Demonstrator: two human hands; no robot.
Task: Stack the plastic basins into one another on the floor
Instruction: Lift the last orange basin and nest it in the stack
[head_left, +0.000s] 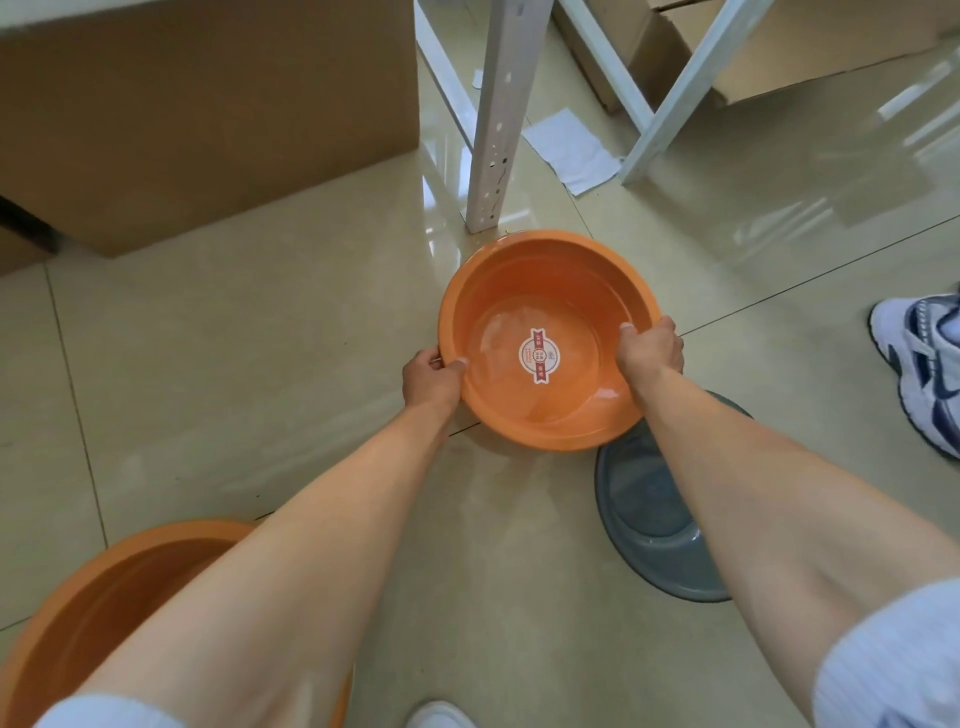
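Head view, floor level, items as we find them. Item one: small orange basin (545, 291), upright, round label at the centre of its bottom, held between both our hands in front of us, just before the foot of a white metal post (498, 114). Whether it rests on the tiled floor (260, 322) or is lifted off it, we cannot tell. Our left hand (431, 382) is closed on its left rim, thumb over the lip. Our right hand (649, 353) is closed on its right rim, thumb inside the bowl.

Item two: grey basin (649, 499), upright on the floor, near side of the small one and to the right, partly hidden under our right forearm; its far edge is overlapped by the orange rim.

Item three: large orange basin (104, 597), lower left, partly covered by our left forearm.

Surroundings: cardboard box (208, 114) upper left; sheet of paper (571, 150) beyond the post; sneaker (919, 364) at the right edge.
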